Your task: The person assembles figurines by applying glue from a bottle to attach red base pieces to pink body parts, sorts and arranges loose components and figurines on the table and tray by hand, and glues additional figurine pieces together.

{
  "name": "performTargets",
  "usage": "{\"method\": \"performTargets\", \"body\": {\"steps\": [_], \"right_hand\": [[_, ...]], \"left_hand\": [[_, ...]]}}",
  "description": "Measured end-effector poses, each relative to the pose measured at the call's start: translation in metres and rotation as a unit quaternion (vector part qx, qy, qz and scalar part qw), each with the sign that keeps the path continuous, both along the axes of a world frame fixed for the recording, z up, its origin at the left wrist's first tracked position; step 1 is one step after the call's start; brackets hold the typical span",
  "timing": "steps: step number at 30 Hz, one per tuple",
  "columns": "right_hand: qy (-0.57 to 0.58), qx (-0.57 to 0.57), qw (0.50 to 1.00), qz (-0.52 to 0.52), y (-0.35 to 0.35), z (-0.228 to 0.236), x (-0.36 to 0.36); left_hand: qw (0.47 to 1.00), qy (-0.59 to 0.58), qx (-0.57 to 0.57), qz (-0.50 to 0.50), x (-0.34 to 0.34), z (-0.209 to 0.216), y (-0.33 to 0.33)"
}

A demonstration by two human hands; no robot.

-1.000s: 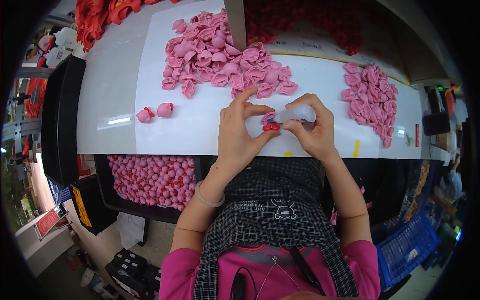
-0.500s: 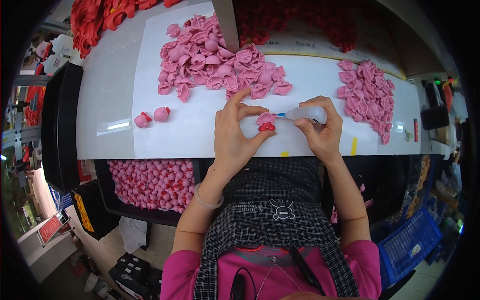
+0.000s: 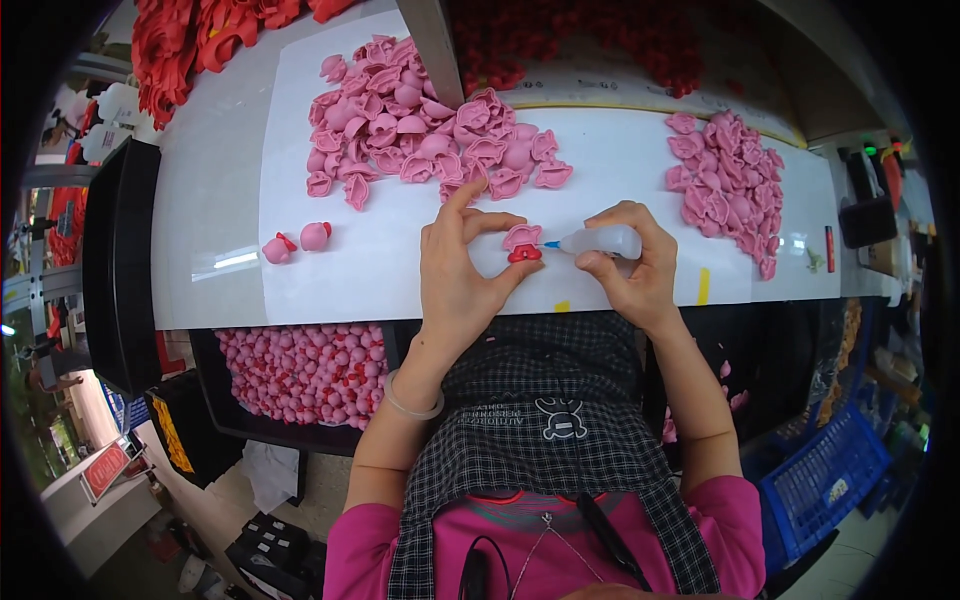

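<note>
Between the thumb and index finger of my left hand [image 3: 465,258] is a small moulded part, a pink shell piece [image 3: 521,236] above a red bow-shaped piece [image 3: 524,254]. My right hand [image 3: 640,265] grips a translucent squeeze bottle [image 3: 603,241] lying nearly level. Its blue needle tip [image 3: 551,245] points left and reaches the side of the pink and red part; whether it touches is too small to tell. Just beyond my left hand lies a heap of pink shell pieces [image 3: 410,130]. Two pink balls with red bits [image 3: 315,236] rest to the left.
A second pink heap [image 3: 730,180] lies right on the white sheet. Red pieces [image 3: 190,50] pile up far left. A metal post [image 3: 432,45] stands behind the first heap. Below the table edge, a black bin [image 3: 300,375] holds many pink-red balls; a blue basket [image 3: 825,480] stands lower right.
The bottle's needle has dropped from the pink shell's upper side toward the seam with the red piece. My left hand keeps its pinch on the part. The whole view has shifted slightly.
</note>
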State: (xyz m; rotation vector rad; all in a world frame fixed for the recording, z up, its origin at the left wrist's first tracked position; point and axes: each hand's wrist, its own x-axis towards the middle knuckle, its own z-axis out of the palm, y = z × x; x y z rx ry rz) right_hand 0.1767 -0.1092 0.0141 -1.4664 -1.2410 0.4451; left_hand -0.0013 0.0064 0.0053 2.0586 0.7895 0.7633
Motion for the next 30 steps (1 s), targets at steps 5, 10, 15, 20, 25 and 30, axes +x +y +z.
{"method": "performTargets", "body": {"steps": [5, 10, 15, 20, 25, 30], "right_hand": [[0.040, -0.008, 0.999, -0.005, -0.004, -0.001, 0.004], [0.110, -0.068, 0.991, -0.030, 0.013, 0.015, 0.035], [-0.222, -0.120, 0.939, -0.232, 0.020, 0.037, 0.099], [-0.395, -0.255, 0.852, -0.230, 0.030, 0.043, 0.124], [-0.381, -0.264, 0.880, -0.108, 0.038, 0.047, 0.099], [-0.188, -0.280, 0.941, 0.021, 0.030, 0.053, 0.044]], "left_hand": [[1.000, 0.013, 0.025, 0.006, 0.002, 0.002, -0.001], [0.999, 0.003, 0.044, 0.005, -0.001, -0.001, -0.002], [0.998, 0.006, 0.059, 0.001, -0.001, 0.000, -0.004], [0.999, 0.016, 0.045, 0.003, -0.002, 0.005, -0.004], [0.999, 0.017, 0.042, -0.004, -0.004, 0.003, 0.000], [0.999, 0.006, 0.052, -0.013, -0.003, 0.001, -0.001]]}}
